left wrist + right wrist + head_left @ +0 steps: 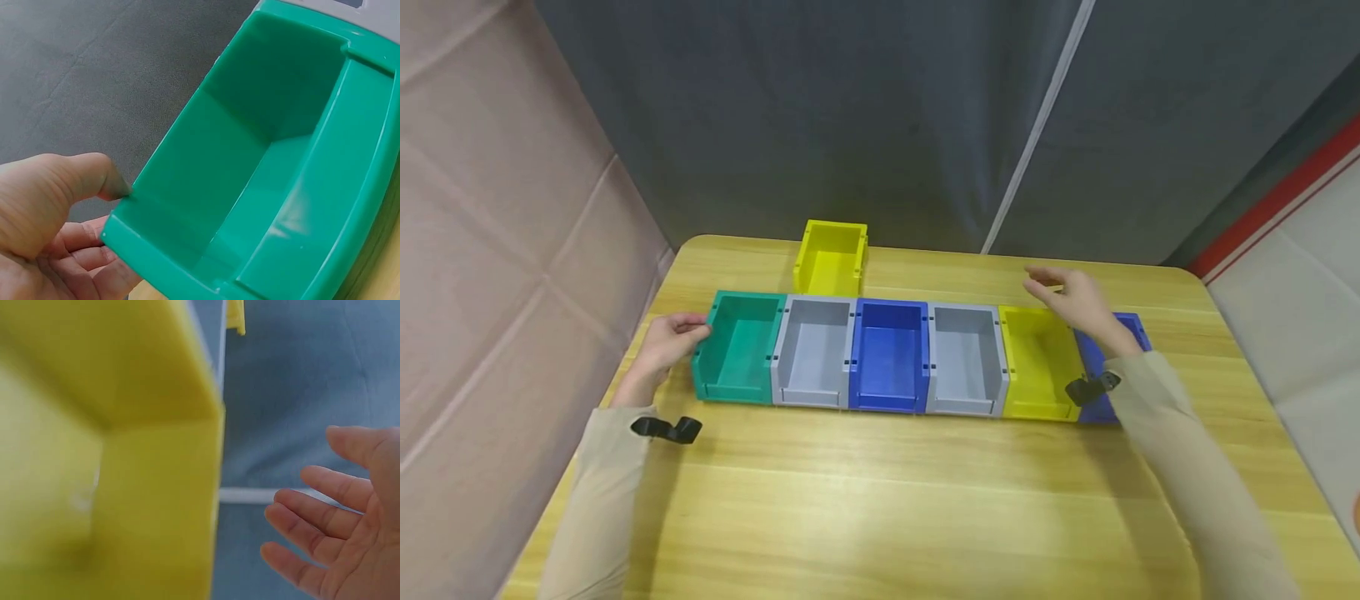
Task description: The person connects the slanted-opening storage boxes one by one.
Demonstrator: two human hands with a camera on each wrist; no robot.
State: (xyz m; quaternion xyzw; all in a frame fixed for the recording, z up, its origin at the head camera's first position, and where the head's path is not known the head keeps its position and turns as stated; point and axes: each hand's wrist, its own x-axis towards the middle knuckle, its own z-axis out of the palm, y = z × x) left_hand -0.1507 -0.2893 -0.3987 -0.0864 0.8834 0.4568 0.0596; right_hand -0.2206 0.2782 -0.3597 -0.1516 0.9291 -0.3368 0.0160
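Note:
Six plastic bins stand side by side in a row. From the left they are a green bin (741, 346), a grey bin (812, 354), a blue bin (891, 358), another grey bin (966, 362), a yellow bin (1037, 367) and a second blue bin (1093, 358), partly hidden by the right arm. At the green bin's outer left side, my left hand (673, 342) touches the wall with its thumb tip by the rim; the fingers lie loosely below. My right hand (1078, 304) hovers over the back of the yellow bin, fingers spread and holding nothing.
Behind the row, a separate yellow bin (831, 258) stands near the table's back edge, behind the left grey and middle blue bins. A dark grey curtain (820, 108) hangs behind the wooden table (880, 500). Pale quilted panels (512, 250) flank the left side.

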